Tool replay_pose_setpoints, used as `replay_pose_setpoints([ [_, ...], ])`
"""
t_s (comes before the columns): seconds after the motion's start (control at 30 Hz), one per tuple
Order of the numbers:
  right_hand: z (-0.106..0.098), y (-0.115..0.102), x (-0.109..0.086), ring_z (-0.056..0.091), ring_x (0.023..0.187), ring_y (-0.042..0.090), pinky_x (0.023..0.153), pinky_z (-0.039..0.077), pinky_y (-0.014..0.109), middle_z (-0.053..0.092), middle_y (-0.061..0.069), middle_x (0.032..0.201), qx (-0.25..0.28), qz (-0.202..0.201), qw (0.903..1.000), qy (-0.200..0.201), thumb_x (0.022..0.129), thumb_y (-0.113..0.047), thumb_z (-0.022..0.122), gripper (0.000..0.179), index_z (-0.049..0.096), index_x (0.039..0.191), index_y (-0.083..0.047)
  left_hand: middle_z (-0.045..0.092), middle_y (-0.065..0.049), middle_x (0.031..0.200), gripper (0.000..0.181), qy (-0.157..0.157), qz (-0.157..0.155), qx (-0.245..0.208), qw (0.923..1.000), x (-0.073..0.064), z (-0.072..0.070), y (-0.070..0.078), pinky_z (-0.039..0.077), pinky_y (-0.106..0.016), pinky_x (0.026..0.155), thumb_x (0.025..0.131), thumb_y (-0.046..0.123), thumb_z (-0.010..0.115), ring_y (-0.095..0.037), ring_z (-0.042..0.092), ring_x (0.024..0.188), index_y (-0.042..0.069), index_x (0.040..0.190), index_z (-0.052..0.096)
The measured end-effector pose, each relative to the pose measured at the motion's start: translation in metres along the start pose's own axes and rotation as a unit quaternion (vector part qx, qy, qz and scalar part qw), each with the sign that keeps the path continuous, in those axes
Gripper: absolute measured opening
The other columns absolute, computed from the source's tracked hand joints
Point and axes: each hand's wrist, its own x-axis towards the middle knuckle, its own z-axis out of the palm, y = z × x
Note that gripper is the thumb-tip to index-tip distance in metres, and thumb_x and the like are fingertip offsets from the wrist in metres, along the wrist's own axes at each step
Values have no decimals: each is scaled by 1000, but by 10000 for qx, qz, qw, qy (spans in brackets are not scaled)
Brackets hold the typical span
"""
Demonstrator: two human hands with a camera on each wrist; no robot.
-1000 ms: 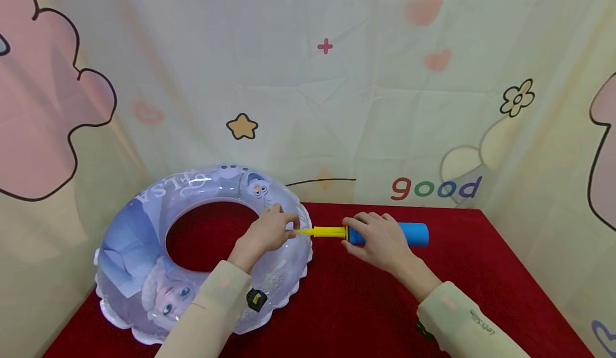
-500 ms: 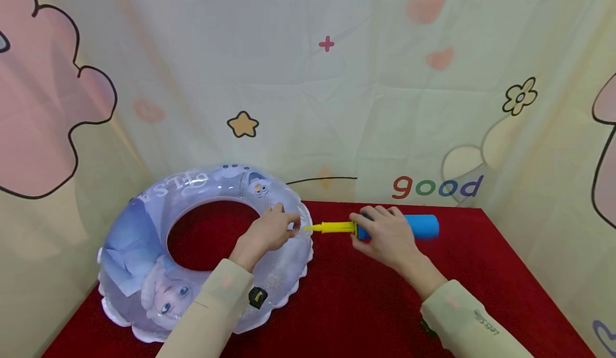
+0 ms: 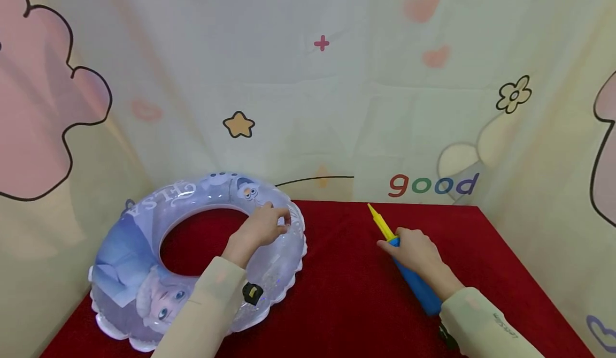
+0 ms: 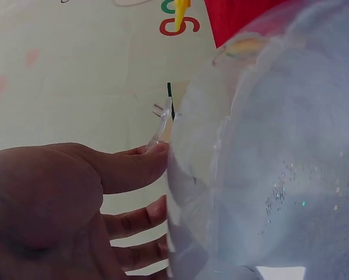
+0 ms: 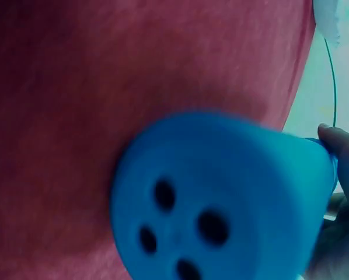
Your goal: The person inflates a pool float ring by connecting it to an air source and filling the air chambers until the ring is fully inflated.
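Observation:
An inflated swim ring (image 3: 115,261), pale blue with cartoon figures, lies at the left on the red cloth. My left hand (image 3: 262,227) is over its right side. In the left wrist view, thumb and index finger pinch a small clear valve (image 4: 162,119) standing out from the ring's film. The other fingers are partly hidden behind the ring. To the right, my right hand (image 3: 420,253) grips a blue hand pump (image 3: 416,288) near its yellow nozzle (image 3: 381,223). The nozzle points away and slightly left, apart from the ring. Several dark holes show in the pump's end in the right wrist view.
A red cloth (image 3: 337,288) covers the table. Behind it hangs a pale printed curtain (image 3: 298,90) with hearts, a star and the word "good". A small black device (image 3: 252,292) sits at the left wrist.
The pump nozzle has drawn back from the left hand and swung from pointing left to pointing forward, with the right hand moving right. The left hand and ring have shifted slightly left in view.

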Motion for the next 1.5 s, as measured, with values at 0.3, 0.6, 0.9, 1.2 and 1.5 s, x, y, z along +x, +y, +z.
replay_pose_setpoints([
  [0.3, 0, 19, 0, 48, 56, 20, 52, 36, 28, 45, 9, 69, 34, 475, 9983, -326, 94, -50, 69, 50, 55, 83, -3, 57, -18, 110, 9, 0, -172, -287, 9994, 0, 1, -7, 53, -44, 78, 96, 13, 71, -30, 57, 94, 16, 104, 69],
  [0.6, 0, 7, 1, 58, 77, 32, 59, 50, 39, 55, 20, 87, -795, 254, 9962, -251, 90, -54, 71, 71, 56, 112, 11, 61, -18, 111, 9, 74, -143, -489, 9987, -1, -1, -10, 52, -48, 88, 94, 12, 70, -31, 59, 102, 12, 102, 69],
  [0.9, 27, -87, 10, 65, 85, 17, 77, 56, 37, 68, 1, 96, 633, -2348, 9700, 20, 93, -16, 79, 23, 65, 108, -7, 65, -18, 108, 9, 138, -219, -555, 9981, 0, 2, -15, 50, -50, 90, 92, 13, 72, -34, 57, 106, 14, 102, 70],
  [1.2, 70, -147, 13, 67, 90, 15, 84, 56, 45, 70, -1, 98, 2848, -2560, 9233, 307, 92, -2, 76, 25, 64, 113, -7, 57, -27, 127, 10, 158, -742, -917, 9929, -2, 7, -15, 47, -58, 92, 93, 19, 75, -48, 47, 123, 18, 103, 73],
  [1.5, 76, -158, 19, 69, 92, 15, 83, 57, 41, 74, -1, 99, 3363, -2298, 9114, 592, 92, -4, 77, 17, 71, 107, -8, 55, -28, 129, 9, 216, -768, -988, 9919, -1, 7, -16, 49, -57, 91, 93, 18, 75, -48, 47, 123, 18, 102, 74],
])
